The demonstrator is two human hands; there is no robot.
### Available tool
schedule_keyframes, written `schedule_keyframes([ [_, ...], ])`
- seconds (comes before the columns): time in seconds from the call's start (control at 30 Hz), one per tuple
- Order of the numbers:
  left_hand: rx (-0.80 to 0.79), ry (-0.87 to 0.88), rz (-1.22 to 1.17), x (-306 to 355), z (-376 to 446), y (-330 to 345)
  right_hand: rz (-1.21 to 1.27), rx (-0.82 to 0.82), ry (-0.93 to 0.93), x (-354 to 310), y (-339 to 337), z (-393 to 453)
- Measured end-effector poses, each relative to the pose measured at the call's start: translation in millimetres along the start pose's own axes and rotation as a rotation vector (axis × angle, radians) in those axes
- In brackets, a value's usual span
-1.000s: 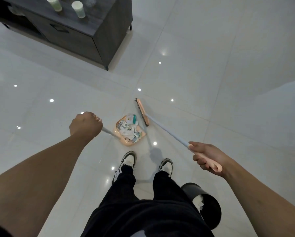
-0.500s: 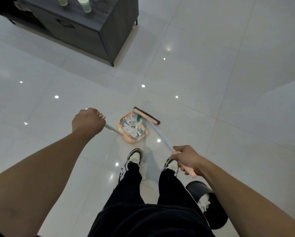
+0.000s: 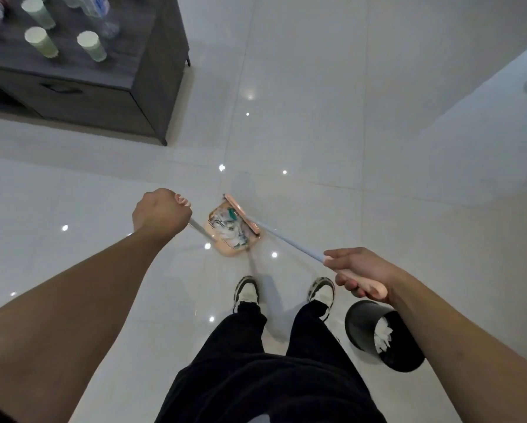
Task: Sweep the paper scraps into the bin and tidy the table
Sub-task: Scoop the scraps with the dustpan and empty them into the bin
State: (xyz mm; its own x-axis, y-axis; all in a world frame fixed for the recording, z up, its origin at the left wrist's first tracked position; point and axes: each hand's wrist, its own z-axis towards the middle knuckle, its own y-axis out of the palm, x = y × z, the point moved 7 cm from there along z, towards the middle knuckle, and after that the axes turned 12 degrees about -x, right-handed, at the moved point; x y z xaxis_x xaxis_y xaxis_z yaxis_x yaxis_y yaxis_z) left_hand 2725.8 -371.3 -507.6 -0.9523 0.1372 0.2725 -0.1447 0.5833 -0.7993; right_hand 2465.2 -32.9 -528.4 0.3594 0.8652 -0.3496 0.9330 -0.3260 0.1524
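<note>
We stand on a glossy white tiled floor (image 3: 317, 102) dotted with reflected ceiling lights. Nearest to us, at our right foot, sits the black bin (image 3: 362, 328), with white paper showing inside it. Our right hand (image 3: 361, 271) has its fingers curled tight round the pink grip of the broom (image 3: 289, 241), whose pale shaft runs forward and left to the pink broom head, lying along the right edge of the dustpan. Our left hand (image 3: 161, 213) is a closed fist, fingers clamped on the top of the dustpan's metal handle. The pink dustpan (image 3: 225, 239) rests on the floor just ahead of our shoes, and the paper scraps (image 3: 228, 225) lie heaped inside it, white and grey with a bit of green; whether any stray bits remain on the tiles we cannot tell. Farther off at the upper left stands the dark grey table (image 3: 109, 96), bearing pale green cups (image 3: 41, 42) and what seem to be clear bottles.
</note>
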Motion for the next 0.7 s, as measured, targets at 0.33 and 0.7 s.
schedule_keyframes([
  [0.33,0.008,0.425,0.18,153,-18,-14,0.424,0.33,-0.242,84,-17,-88],
  [0.7,-0.031,0.918,0.365,269,-186,42,0.738,0.74,-0.364,251,46,-181],
])
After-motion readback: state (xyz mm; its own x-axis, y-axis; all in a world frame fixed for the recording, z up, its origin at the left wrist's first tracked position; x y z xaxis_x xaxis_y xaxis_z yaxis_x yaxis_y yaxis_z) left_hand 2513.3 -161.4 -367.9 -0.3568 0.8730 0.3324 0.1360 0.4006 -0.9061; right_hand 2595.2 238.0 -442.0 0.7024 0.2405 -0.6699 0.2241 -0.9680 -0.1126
